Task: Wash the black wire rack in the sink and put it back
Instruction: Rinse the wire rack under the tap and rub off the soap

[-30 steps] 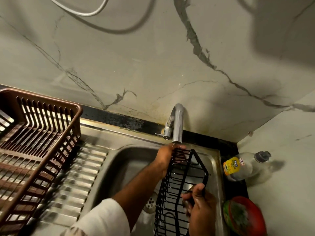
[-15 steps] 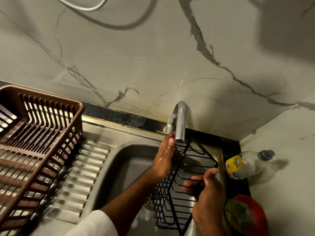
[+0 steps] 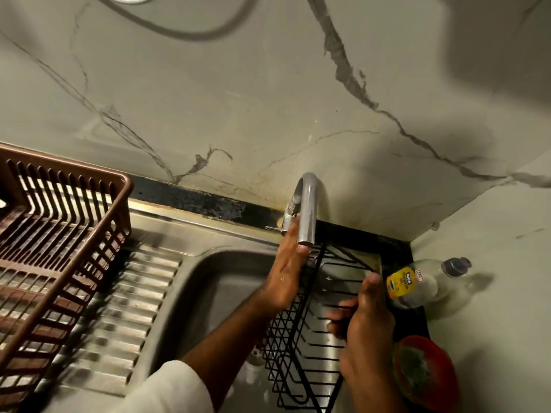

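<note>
The black wire rack [image 3: 301,338] stands tilted on edge in the steel sink [image 3: 214,281], its top corner just under the tap spout [image 3: 307,210]. My right hand [image 3: 363,323] grips the rack's right side, fingers curled round the wires. My left hand [image 3: 287,269] lies flat, fingers straight, along the rack's upper left edge with its fingertips at the spout and the tap lever. Whether water runs from the tap is unclear.
A brown plastic dish basket [image 3: 59,239] sits on the ribbed drainboard [image 3: 119,311] at left. A clear bottle with a yellow label [image 3: 417,281] lies at the sink's right, a red bowl with a green scrubber [image 3: 423,371] below it. Marble wall behind.
The rack has been lifted and tipped toward the tap. My left hand has let go of its top, straightened and slid up to the spout. My right hand keeps its grip.
</note>
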Demonstrator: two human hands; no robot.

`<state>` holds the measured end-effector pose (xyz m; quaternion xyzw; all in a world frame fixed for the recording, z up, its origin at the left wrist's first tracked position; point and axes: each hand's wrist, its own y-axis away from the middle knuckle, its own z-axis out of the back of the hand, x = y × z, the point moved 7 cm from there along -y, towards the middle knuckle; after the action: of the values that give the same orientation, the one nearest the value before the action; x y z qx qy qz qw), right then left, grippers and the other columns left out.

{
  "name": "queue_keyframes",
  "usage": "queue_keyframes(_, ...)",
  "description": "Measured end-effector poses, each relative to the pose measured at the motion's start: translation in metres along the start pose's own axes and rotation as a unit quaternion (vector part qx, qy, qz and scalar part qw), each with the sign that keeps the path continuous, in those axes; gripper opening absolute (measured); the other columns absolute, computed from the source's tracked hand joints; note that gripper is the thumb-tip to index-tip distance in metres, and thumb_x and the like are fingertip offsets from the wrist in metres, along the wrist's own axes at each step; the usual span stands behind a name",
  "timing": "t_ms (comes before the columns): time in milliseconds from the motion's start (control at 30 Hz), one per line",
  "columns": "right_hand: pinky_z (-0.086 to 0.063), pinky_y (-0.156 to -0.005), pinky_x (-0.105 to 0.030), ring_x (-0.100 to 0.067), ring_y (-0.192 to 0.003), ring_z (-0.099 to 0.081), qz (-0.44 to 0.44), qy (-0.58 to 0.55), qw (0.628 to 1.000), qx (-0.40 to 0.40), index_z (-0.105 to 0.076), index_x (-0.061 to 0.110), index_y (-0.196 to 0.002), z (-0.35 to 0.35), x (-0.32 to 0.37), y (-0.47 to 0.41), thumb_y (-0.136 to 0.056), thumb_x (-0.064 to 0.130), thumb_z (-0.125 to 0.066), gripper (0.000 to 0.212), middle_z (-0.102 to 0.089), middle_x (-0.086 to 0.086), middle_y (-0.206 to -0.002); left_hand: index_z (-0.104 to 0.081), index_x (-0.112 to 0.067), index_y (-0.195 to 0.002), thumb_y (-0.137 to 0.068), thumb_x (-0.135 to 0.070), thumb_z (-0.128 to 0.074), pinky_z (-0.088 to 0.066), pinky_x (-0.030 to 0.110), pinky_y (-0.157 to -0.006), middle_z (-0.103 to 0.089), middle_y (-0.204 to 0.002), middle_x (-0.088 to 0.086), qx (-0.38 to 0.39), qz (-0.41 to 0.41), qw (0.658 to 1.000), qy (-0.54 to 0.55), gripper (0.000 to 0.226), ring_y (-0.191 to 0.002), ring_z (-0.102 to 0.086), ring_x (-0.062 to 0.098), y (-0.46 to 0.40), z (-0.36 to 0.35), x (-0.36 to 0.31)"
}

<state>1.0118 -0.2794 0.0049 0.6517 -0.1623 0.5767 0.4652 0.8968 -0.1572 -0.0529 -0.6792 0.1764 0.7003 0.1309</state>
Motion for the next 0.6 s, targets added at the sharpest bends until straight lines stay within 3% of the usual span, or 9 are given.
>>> queue_keyframes(100, -0.039, -0.041, -0.023, -0.013, -0.039, -0.05, -0.057, -0.059, 0.996, -0.03, -0.053, 0.013, -0.075, 0.011, 0.009, -0.015, -0.081, 0.076, -0.046, 0.063, -0.054, 0.0, -0.047, -0.012, -0.016, -0.165, -0.108, -0.037, -0.024, -0.012, 0.055, -0.128, -0.007, -0.173, 0.003, 0.087, -0.116, 0.975, -0.17, 0.062, -0.16, -0.006, 0.024, 0.039, -0.007, 0.009)
queue_keyframes(167, -0.037, -0.037, -0.019, -0.011, -0.036, -0.047, -0.063, -0.06, 0.996, -0.03, -0.051, 0.015, -0.076, 0.015, 0.014, -0.02, -0.08, 0.078, -0.044, 0.064, -0.052, 0.002, -0.044, -0.008, -0.014, -0.165, -0.105, -0.029, -0.027, -0.012, 0.063, -0.126, 0.001, -0.174, 0.005, 0.095, -0.185, 0.961, -0.184, 0.065, -0.16, 0.0, 0.028, 0.067, -0.001, 0.017)
queue_keyframes(233, -0.035, -0.035, -0.017, -0.01, -0.036, -0.046, -0.067, -0.053, 0.996, -0.018, -0.051, 0.015, -0.076, 0.012, 0.015, -0.02, -0.077, 0.079, -0.043, 0.064, -0.051, 0.003, -0.045, -0.009, -0.013, -0.165, -0.103, -0.03, -0.027, -0.011, 0.064, -0.125, 0.0, -0.174, 0.004, 0.096, -0.187, 0.96, -0.183, 0.066, -0.16, 0.0, 0.029, 0.072, 0.005, 0.026)
queue_keyframes(333, -0.037, -0.035, -0.019, -0.008, -0.037, -0.05, -0.067, -0.039, 0.997, 0.004, -0.052, 0.018, -0.076, 0.002, 0.007, -0.015, -0.084, 0.075, -0.045, 0.058, -0.052, 0.003, -0.051, -0.01, -0.025, -0.163, -0.107, -0.032, -0.028, -0.006, 0.042, -0.131, -0.002, -0.173, -0.009, 0.092, -0.127, 0.975, -0.157, 0.06, -0.16, -0.002, 0.023, 0.042, 0.003, 0.013)
queue_keyframes(433, -0.038, -0.04, -0.022, -0.009, -0.04, -0.052, -0.078, -0.013, 0.997, 0.022, -0.055, 0.022, -0.075, -0.008, -0.011, 0.0, -0.09, 0.066, -0.047, 0.048, -0.054, 0.003, -0.049, -0.024, -0.018, -0.162, -0.107, -0.034, -0.033, -0.026, 0.039, -0.127, -0.025, -0.169, 0.005, 0.066, -0.108, 0.984, -0.122, 0.058, -0.154, -0.025, 0.017, -0.007, 0.01, -0.016)
queue_keyframes(500, -0.037, -0.044, -0.024, -0.011, -0.041, -0.051, -0.081, -0.017, 0.996, 0.024, -0.054, 0.018, -0.077, -0.011, -0.018, 0.007, -0.09, 0.065, -0.046, 0.05, -0.053, 0.004, -0.044, -0.026, -0.026, -0.162, -0.106, -0.044, -0.032, -0.031, 0.024, -0.119, -0.03, -0.166, -0.001, 0.096, -0.09, 0.98, -0.148, 0.059, -0.147, -0.028, 0.001, -0.03, 0.011, -0.024)
queue_keyframes(600, -0.036, -0.047, -0.024, -0.013, -0.044, -0.05, -0.075, -0.019, 0.997, 0.018, -0.054, 0.018, -0.078, -0.017, -0.014, 0.005, -0.088, 0.066, -0.047, 0.05, -0.053, 0.004, -0.046, -0.035, -0.025, -0.159, -0.107, -0.044, -0.032, -0.031, 0.029, -0.121, -0.038, -0.163, -0.005, 0.108, -0.103, 0.979, -0.14, 0.055, -0.149, -0.031, 0.003, -0.031, 0.011, -0.018)
